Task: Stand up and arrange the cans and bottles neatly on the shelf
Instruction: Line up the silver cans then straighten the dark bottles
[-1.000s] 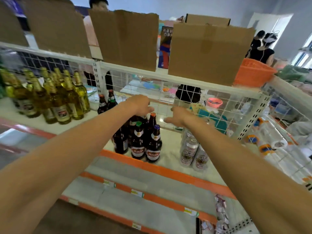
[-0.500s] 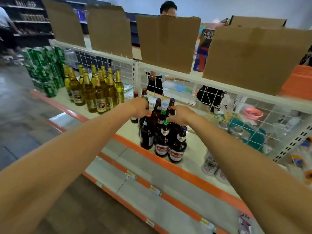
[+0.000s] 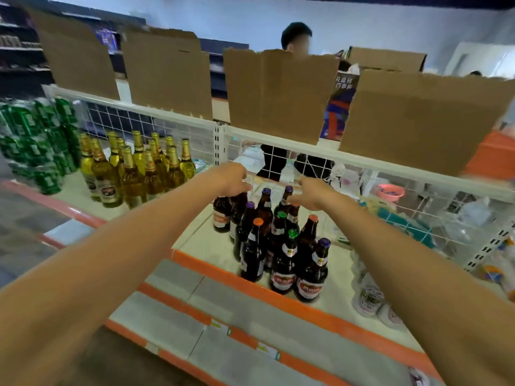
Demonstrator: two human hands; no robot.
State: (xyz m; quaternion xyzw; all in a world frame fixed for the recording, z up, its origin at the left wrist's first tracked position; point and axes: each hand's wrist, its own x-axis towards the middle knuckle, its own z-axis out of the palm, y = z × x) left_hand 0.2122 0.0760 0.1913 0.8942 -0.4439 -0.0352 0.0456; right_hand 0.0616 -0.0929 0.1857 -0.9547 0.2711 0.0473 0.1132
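Brown bottles (image 3: 281, 246) crowd between gold bottles (image 3: 139, 168) and, seemingly, cans (image 3: 370, 299).

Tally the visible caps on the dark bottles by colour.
Purple caps: 4
Green caps: 2
Orange caps: 3, one partly under the right hand
Total: 9 caps in view; the left hand covers the tops of further bottles, which are not counted.

Pale wall (image 3: 250, 20) behind; dark shelving (image 3: 19, 51) (far left); grey floor (image 3: 25, 218).
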